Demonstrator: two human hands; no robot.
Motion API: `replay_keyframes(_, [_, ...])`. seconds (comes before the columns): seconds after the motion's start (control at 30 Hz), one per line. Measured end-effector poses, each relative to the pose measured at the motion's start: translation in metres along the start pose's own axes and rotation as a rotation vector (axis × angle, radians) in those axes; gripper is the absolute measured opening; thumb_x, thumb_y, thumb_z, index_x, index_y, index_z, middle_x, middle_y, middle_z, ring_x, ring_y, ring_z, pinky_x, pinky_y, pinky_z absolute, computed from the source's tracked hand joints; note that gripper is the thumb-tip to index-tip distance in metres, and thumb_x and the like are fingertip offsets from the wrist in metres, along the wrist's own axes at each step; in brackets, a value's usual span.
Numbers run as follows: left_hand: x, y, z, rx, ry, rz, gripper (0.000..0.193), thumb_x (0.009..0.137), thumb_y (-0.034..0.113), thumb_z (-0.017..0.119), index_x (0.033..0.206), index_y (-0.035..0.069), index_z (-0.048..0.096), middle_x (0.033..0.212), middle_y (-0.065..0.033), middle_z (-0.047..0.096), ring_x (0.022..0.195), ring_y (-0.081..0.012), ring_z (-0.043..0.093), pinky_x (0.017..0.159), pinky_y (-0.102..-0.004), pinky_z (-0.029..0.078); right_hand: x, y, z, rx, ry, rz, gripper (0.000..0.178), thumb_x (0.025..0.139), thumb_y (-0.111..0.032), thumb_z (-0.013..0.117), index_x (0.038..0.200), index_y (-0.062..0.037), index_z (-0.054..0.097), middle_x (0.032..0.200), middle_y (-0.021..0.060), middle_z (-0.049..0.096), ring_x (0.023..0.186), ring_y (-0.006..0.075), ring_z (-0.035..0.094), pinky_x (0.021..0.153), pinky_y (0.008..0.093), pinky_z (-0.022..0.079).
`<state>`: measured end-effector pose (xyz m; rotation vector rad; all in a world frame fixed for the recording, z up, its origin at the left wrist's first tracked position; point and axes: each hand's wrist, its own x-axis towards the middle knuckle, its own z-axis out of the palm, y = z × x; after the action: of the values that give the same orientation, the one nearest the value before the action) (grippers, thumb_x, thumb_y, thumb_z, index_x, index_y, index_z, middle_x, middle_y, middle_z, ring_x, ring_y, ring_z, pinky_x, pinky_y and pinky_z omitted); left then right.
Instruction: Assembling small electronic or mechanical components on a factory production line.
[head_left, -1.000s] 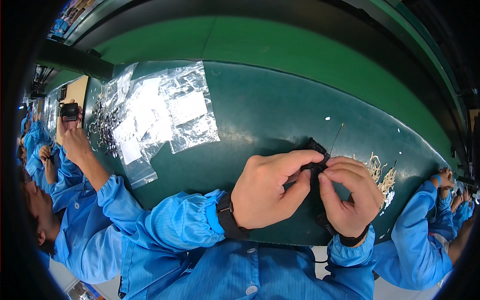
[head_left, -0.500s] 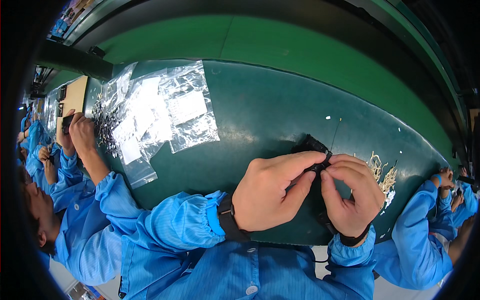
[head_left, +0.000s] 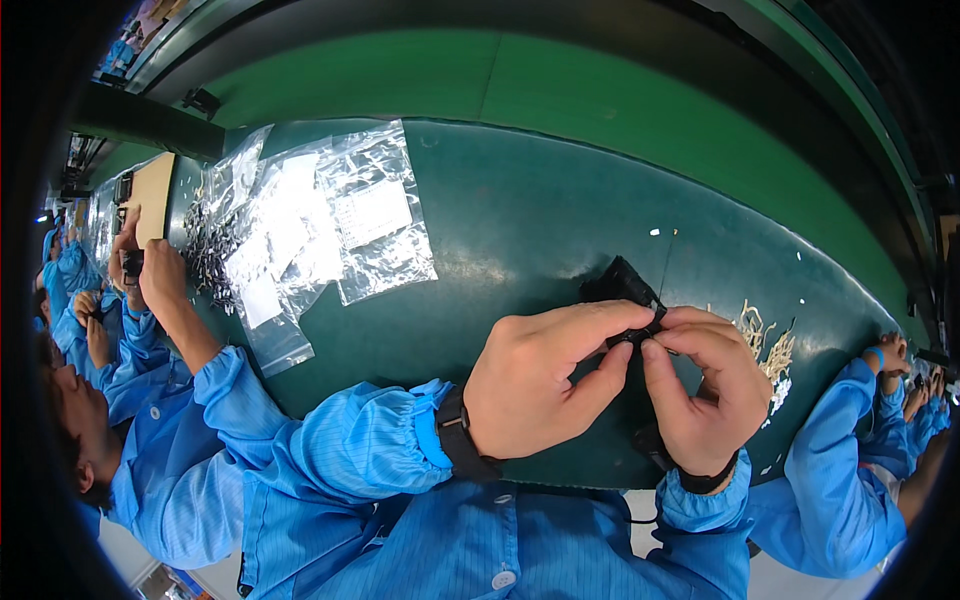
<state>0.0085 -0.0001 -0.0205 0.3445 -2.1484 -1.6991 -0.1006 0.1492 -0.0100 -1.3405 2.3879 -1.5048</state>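
Note:
Both my hands meet right of centre over the green table. A small black plastic part (head_left: 622, 281) sits between them, its kind hidden by my fingers. My left hand (head_left: 545, 380) pinches it between thumb and forefinger. With thumb and fingertips closed, my right hand (head_left: 712, 385) grips the same part at its right side. A thin dark wire (head_left: 667, 265) with a pale tip rises from beside the right fingertips. Another black object (head_left: 652, 445) lies partly hidden behind my right wrist.
Clear plastic bags (head_left: 375, 225) with white labels lie left on the green table (head_left: 520, 210), beside a heap of small dark pieces (head_left: 208, 245). Right of my hands are beige strips (head_left: 765, 345) and white bits (head_left: 780, 392). Co-workers in blue sit on both sides; one at left handles a black part (head_left: 132, 264).
The black part's far end has tilted up slightly between my fingers, and the wire has shifted a little left. My hands stay nearly in place. The left co-worker's hands have shifted.

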Motion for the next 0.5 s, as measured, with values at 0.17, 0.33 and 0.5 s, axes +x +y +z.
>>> replay_keyframes(0.17, [-0.0013,-0.0006,0.0011,-0.011,0.019,0.023,0.032,0.086,-0.006,0.071,0.118,-0.001,0.07,0.109,-0.0173,0.075,0.094,-0.0249,0.077,0.078,-0.0311,0.064,-0.0015,-0.0007,-0.0003,0.062,0.022,0.107,0.023,0.076,0.006,0.081,0.096,0.0007,0.07,0.095,0.0179,0.073,0.089,0.0281,0.074,0.076,0.0336,0.059])
replay_keyframes(0.33, [-0.0002,-0.0007,0.0036,0.002,0.027,0.046,0.032,0.086,-0.006,0.072,0.117,-0.001,0.071,0.11,-0.0173,0.075,0.097,-0.0254,0.076,0.08,-0.0315,0.063,-0.0064,0.0025,0.0001,0.229,0.056,0.252,0.024,0.081,0.007,0.079,0.102,0.0034,0.068,0.099,0.017,0.073,0.091,0.0202,0.073,0.083,0.03,0.059])
replay_keyframes(0.5, [-0.0002,-0.0027,0.0025,0.055,0.043,0.117,0.032,0.085,-0.006,0.073,0.116,0.0,0.072,0.111,-0.017,0.075,0.098,-0.0265,0.076,0.083,-0.0313,0.062,-0.0063,0.0004,-0.0007,0.3,0.049,0.328,0.025,0.084,0.006,0.078,0.106,0.0047,0.066,0.101,0.0147,0.073,0.092,0.0164,0.072,0.087,0.0287,0.058])
